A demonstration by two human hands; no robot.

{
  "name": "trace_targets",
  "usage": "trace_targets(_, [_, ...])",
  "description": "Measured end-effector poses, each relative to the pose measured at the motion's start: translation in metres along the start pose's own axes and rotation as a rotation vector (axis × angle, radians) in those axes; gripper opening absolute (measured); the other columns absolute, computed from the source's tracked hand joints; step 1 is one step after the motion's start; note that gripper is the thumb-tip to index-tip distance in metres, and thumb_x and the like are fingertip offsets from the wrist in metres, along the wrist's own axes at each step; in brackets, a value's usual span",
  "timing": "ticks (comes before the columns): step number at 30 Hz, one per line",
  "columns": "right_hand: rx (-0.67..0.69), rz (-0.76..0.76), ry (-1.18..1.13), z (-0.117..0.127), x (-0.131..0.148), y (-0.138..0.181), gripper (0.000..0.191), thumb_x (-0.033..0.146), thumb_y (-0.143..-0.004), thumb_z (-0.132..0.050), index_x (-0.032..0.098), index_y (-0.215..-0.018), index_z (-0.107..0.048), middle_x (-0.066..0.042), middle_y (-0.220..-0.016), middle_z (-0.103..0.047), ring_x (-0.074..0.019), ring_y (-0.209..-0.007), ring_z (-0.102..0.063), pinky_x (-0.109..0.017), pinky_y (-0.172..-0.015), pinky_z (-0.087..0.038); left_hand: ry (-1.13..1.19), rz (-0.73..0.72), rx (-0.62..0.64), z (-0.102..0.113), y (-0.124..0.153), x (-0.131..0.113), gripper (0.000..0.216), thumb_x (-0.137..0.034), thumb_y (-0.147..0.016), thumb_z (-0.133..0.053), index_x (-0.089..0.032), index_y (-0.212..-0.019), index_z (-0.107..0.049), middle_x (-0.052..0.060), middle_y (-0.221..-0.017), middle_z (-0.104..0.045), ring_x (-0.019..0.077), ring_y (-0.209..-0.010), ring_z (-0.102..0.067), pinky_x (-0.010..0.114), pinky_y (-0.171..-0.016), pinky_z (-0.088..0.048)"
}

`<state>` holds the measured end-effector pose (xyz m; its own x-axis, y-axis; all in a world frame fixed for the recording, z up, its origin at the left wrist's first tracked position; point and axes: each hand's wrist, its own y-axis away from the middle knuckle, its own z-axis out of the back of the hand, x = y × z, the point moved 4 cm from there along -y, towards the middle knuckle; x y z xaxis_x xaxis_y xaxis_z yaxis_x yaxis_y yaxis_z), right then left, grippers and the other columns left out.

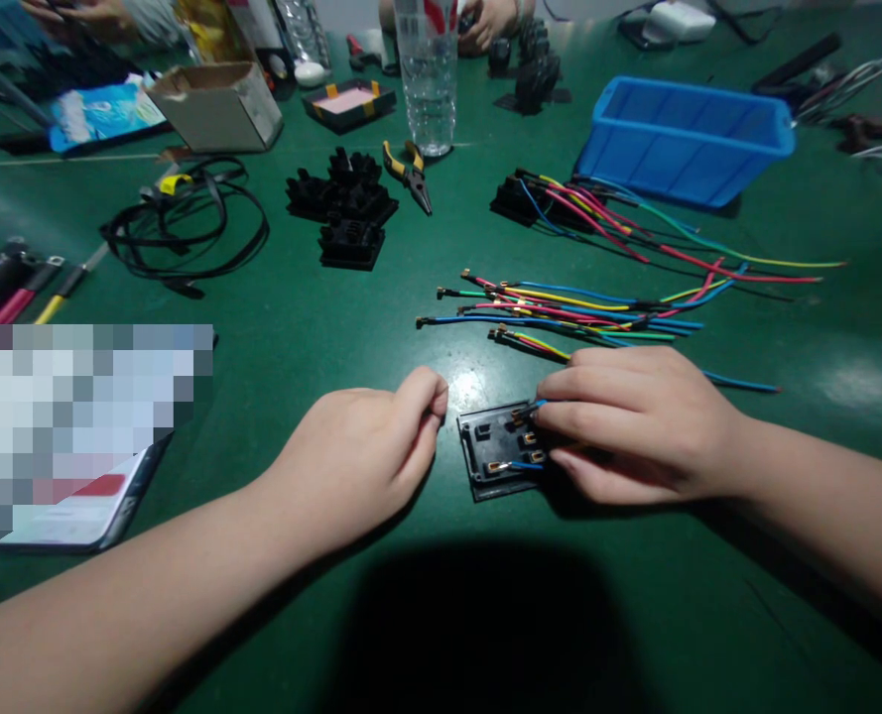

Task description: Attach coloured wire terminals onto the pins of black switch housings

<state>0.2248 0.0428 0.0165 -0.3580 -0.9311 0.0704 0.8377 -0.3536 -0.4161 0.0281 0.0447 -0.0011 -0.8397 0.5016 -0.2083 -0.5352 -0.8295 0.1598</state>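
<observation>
While a phone [105, 511] lies at the far left of the green table [277, 615], a cardboard box [224, 109] stands beyond it, and next come black plastic blocks [351, 198], heaped well past the left hand [370, 436]. That hand is curled closed, thumb against forefinger; nothing shows in it, though I cannot tell whether something small is tucked inside. The pliers [415, 178] lie behind it, out of both hands.

Just to its right, across a narrow gap of bare table, is the black socket plate [495, 448], flat, with its brass-coloured contacts facing up. The right hand is the nearer one: it reaches in from the right and covers the plate's right edge, so I cannot tell which way the plate is longer. Its fingertips appear to pinch a blue wire [539, 405] at the far right part of the plate, the wire's dark-sleeved end pointing left, over the contacts. A second blue wire [524, 466] runs rightward from the lower left contact, roughly crosswise to the body, and vanishes under the same hand.

Loose coloured wires [581, 305] lie beyond the right hand [641, 426], with the blue bin [686, 144] farther back.
</observation>
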Motion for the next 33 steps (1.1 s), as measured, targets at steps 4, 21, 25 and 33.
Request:
trace_targets(4, [0.003,-0.005,0.000,0.0001,0.0001,-0.0003,0.016,0.026,-0.089,-0.050,0.016,-0.091,-0.061,-0.009,-0.088,-0.067,-0.0168,-0.070,-0.056,-0.030,-0.058,-0.043,-0.007,0.000,0.004,0.0002,0.0005,0.0004,0.015,-0.026,-0.096,-0.033,-0.020,-0.101,-0.046,-0.002,-0.063,-0.057,0.0166,-0.053,-0.054,0.026,-0.053,-0.032])
trace_targets(21, [0.012,-0.022,0.102,-0.0030,-0.0012,0.0016,0.011,0.022,-0.088,-0.055,0.015,-0.096,-0.060,-0.010,-0.091,-0.067,-0.0167,-0.071,-0.054,-0.029,-0.060,-0.042,-0.060,-0.026,-0.012,-0.0031,0.0004,0.0018,0.019,-0.029,-0.099,-0.029,-0.020,-0.102,-0.044,0.002,-0.069,-0.064,0.0191,-0.057,-0.060,0.027,-0.053,-0.032])
trace_targets(25, [0.018,-0.034,0.105,-0.0038,-0.0020,0.0020,0.012,0.023,-0.088,-0.055,0.015,-0.095,-0.060,-0.009,-0.093,-0.067,-0.0174,-0.072,-0.055,-0.029,-0.060,-0.042,-0.081,-0.036,-0.017,-0.0028,0.0015,0.0019,0.016,-0.026,-0.098,-0.031,-0.019,-0.106,-0.043,0.003,-0.071,-0.066,0.0199,-0.059,-0.062,0.027,-0.053,-0.033])
trace_targets(33, [0.015,-0.041,0.093,-0.0041,-0.0027,0.0019,0.011,0.023,-0.088,-0.056,0.016,-0.095,-0.061,-0.008,-0.093,-0.067,-0.0175,-0.072,-0.055,-0.030,-0.059,-0.042,-0.075,-0.048,-0.032,-0.0038,0.0025,0.0018,0.015,-0.027,-0.098,-0.030,-0.020,-0.104,-0.042,0.002,-0.070,-0.065,0.0206,-0.058,-0.062,0.027,-0.052,-0.033])
